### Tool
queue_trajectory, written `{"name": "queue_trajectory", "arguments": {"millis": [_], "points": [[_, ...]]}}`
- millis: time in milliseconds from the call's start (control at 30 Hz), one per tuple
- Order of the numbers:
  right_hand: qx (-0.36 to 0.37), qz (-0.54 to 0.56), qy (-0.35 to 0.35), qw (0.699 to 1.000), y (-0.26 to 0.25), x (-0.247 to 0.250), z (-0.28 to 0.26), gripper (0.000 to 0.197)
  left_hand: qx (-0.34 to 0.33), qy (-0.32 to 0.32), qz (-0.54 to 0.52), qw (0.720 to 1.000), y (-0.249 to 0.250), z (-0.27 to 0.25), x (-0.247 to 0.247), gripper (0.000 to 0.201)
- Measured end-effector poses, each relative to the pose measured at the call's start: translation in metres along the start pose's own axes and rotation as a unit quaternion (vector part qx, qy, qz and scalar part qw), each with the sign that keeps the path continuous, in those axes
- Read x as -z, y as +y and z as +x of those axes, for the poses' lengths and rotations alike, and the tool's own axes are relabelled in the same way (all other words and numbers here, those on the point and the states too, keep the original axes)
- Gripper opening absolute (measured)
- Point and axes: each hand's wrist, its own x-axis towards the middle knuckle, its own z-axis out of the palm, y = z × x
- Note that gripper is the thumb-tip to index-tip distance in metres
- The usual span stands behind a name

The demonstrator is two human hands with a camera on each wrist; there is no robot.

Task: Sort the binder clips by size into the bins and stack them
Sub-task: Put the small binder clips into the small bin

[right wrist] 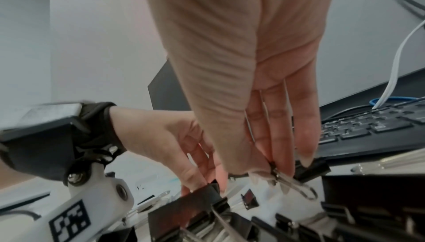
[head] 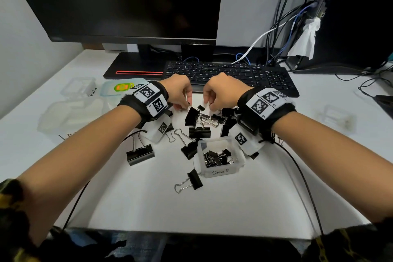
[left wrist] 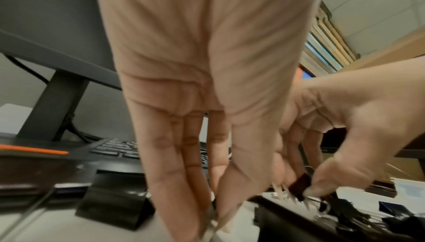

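We see both hands down over the clip pile at mid-desk, just in front of the keyboard (head: 229,74).

L hand (head: 179,91): fingers point down, thumb and fingertips pinched on a small binder clip (head: 188,103) at the pile's left edge. Left-wrist view is blurred at the tips; pinch on a thin wire handle is plain, clip body barely visible.

R hand (head: 221,91): thumb and fingers pinch another small clip (right wrist: 309,170) by its wire handle; black body sits just under the fingertips, wire loop hangs toward the camera in the right-wrist view.

Pile of black binder clips (head: 225,115) lies between and under the wrists, mixed sizes. A large clip (head: 192,116) leans tilted in the middle, another large one (head: 199,132) upright just nearer us. Loose large clips also at near left (head: 140,154) and near centre (head: 194,179), well apart from each other.

Bin marked "Small" (head: 221,171) stands near side of the pile, under the R wrist, with a heap of small clips inside.

Far left: clear bin marked "Medium" (head: 79,87), another clear bin (head: 70,115) nearer us, and a lidded container w/ green-yellow sticker (head: 121,88). Label on the nearer bin is mostly hidden by the L arm. One more clear bin (head: 338,116) sits far right, blurred.

Monitor (head: 119,0) behind keyboard, cables (head: 282,17) at right rear.
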Motion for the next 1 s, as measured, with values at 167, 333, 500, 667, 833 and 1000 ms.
{"name": "queue_trajectory", "arguments": {"millis": [167, 333, 500, 667, 833, 1000], "points": [[0.018, 0.081, 0.036, 0.996, 0.007, 0.01, -0.022, 0.015, -0.024, 0.073, -0.051, 0.996, -0.001, -0.016, 0.001, 0.007], [0.031, 0.196, -0.028, 0.98, 0.009, 0.021, -0.058, 0.019, -0.098, 0.128, -0.095, 0.982, 0.004, -0.049, 0.003, 0.013], [0.041, 0.323, -0.184, 0.927, 0.003, 0.027, -0.083, 0.021, -0.141, 0.139, -0.131, 0.971, 0.022, -0.072, 0.003, 0.014], [0.008, 0.195, -0.053, 0.979, 0.014, 0.024, -0.073, 0.011, -0.185, 0.027, -0.155, 0.97, 0.044, -0.089, 0.002, 0.016], [-0.024, 0.148, -0.031, 0.988, 0.024, 0.018, -0.06, 0.011, -0.206, -0.064, -0.101, 0.971, 0.056, -0.091, -0.02, 0.015], [-0.014, 0.127, -0.018, 0.992, 0.025, 0.01, -0.048, 0.01, -0.207, -0.063, -0.123, 0.969, 0.049, -0.081, -0.013, 0.012]]}}
